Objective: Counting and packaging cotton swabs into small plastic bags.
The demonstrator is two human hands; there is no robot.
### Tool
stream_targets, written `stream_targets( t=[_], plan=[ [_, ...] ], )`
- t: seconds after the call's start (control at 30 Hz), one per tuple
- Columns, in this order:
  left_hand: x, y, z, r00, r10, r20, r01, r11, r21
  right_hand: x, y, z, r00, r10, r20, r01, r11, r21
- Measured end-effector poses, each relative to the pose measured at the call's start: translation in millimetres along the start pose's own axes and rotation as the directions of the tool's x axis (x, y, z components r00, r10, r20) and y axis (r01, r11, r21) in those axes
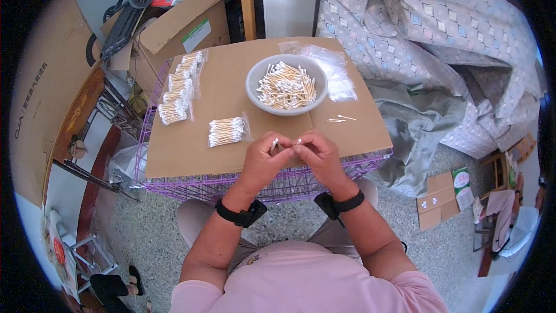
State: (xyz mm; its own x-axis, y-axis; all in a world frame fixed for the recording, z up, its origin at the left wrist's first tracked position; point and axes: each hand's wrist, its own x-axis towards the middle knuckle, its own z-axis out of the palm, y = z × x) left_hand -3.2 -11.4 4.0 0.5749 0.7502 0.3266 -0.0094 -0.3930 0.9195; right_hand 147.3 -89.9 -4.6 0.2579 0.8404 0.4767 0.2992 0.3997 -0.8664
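A big patterned cloth point(428, 14) lies heaped at the far right. Near the middle stands a purple wire cage point(292, 185), topped by a brown cardboard sheet point(356, 139). An open cardboard box point(179, 35) sits beyond its far left corner.

On the sheet, toward the far side, a grey bowl point(286, 110) holds a heap of cotton swabs point(286, 86). Flat clear bags point(337, 75) lie just right of it, and an overlapping row of filled bags point(178, 91) runs along the left edge.

Over the near edge, the left hand point(262, 159) and right hand point(322, 155) meet at the fingertips. The left grasps at least one swab, its white tip showing; the right pinches at a small white tip, mostly hidden.

A single filled bag point(226, 131) lies left of the hands, and a few loose swabs point(346, 117) lie to their right.
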Motion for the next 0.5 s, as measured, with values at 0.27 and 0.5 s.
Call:
stream_targets(
  t=[0.27, 0.5],
  plan=[
    [-1.7, -7.5, -9.0, 0.990, -0.144, 0.011, 0.135, 0.894, -0.427, 0.1, -5.5, 9.8, 0.995, 0.082, 0.050, -0.074, 0.986, -0.152],
    [-0.4, -5.7, -8.7, 0.990, -0.137, 0.043, 0.143, 0.907, -0.395, 0.4, -7.2, 9.5, 0.994, 0.097, 0.051, -0.087, 0.983, -0.164]
  ],
)
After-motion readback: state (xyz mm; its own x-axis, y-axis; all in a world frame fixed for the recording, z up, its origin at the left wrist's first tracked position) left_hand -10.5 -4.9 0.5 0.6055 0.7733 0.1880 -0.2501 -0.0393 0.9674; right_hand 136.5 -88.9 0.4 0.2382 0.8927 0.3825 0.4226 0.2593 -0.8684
